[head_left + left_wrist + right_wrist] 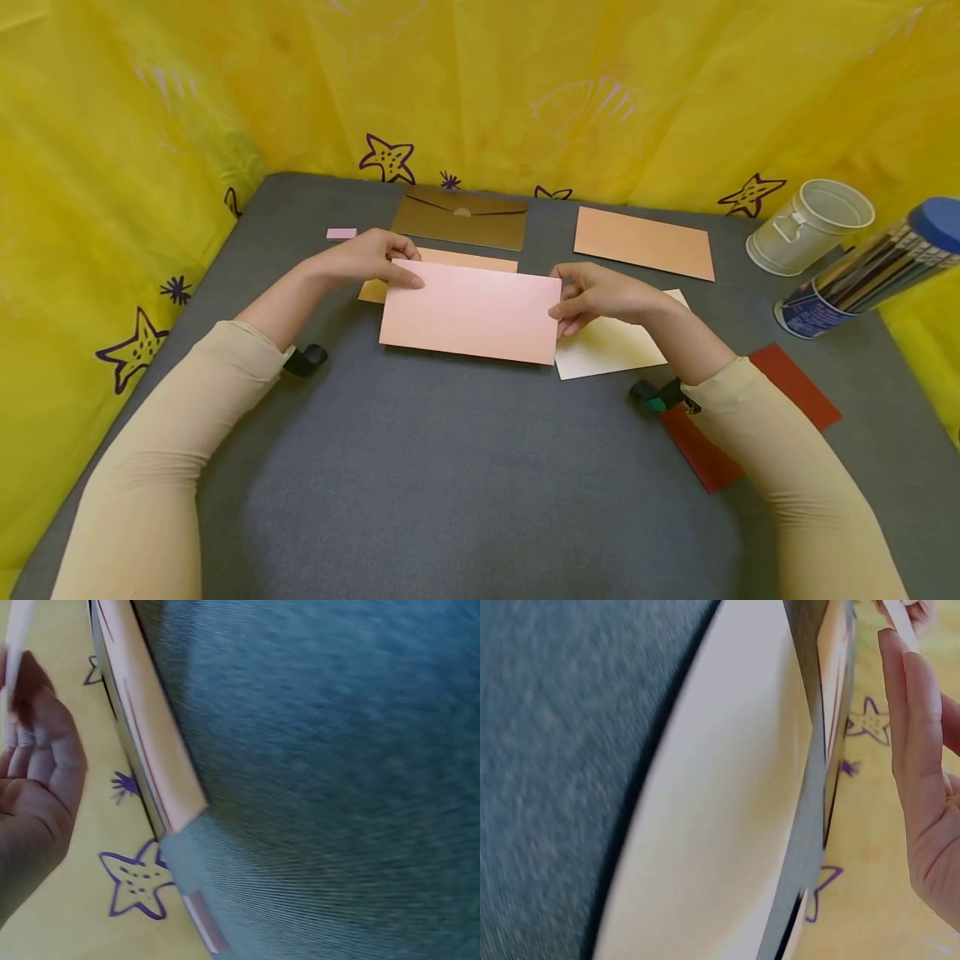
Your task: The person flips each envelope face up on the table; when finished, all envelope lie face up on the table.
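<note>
A pale pink envelope (472,314) is held a little above the grey table (465,467) between both hands. My left hand (375,257) pinches its upper left corner, thumb on top. My right hand (596,296) pinches its right edge. In the left wrist view my left hand (34,772) holds the envelope's thin edge (15,645) at the top left. In the right wrist view my right hand's fingers (919,742) press the envelope's edge (901,622). A tan envelope (465,261) lies under the pink one, and a cream sheet (611,346) lies beneath my right hand.
A gold-brown envelope (459,218) and an orange envelope (643,242) lie at the back. A red card (750,417) lies under my right forearm. A white metal cup (810,225) and a tube of pencils (870,271) lie on their sides at right. A small pink eraser (341,234) lies at the back left.
</note>
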